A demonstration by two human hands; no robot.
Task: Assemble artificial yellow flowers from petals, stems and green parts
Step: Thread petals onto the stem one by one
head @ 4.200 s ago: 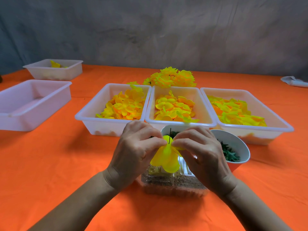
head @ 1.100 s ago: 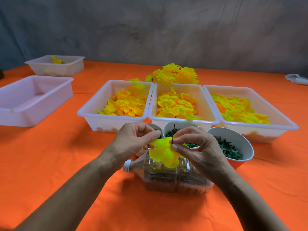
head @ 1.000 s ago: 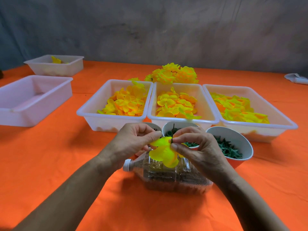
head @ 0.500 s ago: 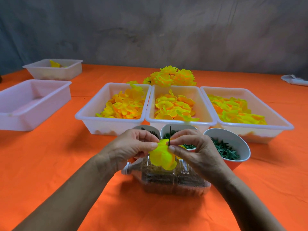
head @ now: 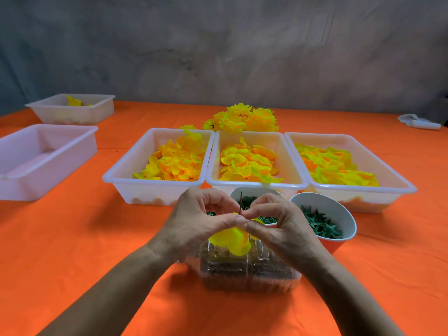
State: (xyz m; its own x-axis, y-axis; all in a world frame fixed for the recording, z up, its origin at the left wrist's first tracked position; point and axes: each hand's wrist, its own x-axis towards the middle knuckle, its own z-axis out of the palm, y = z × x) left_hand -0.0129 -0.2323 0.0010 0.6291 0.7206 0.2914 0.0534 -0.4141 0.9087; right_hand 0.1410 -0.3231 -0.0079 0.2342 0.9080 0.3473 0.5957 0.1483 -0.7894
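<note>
Both hands meet above a clear plastic bottle [head: 247, 270] lying on its side. My left hand [head: 201, 224] and my right hand [head: 278, 226] pinch a yellow flower [head: 232, 240] between thumbs and fingertips; its petals hang downward. A thin dark stem [head: 240, 202] sticks straight up from the flower between my fingertips. Three white trays hold yellow petals: left [head: 169, 163], middle [head: 244, 163], right [head: 337, 168]. Finished yellow flowers [head: 242, 120] are piled behind the trays.
A bowl of green star-shaped parts [head: 322, 224] stands right of my hands, another bowl [head: 257, 209] sits behind them. An empty white tray [head: 36, 161] and a smaller tray [head: 72, 112] stand far left. A white object [head: 417, 121] lies far right. Orange cloth covers the table.
My thumbs and fingertips have closed together on the flower's top around the stem. The petals sit lower beneath my hands than a second ago.
</note>
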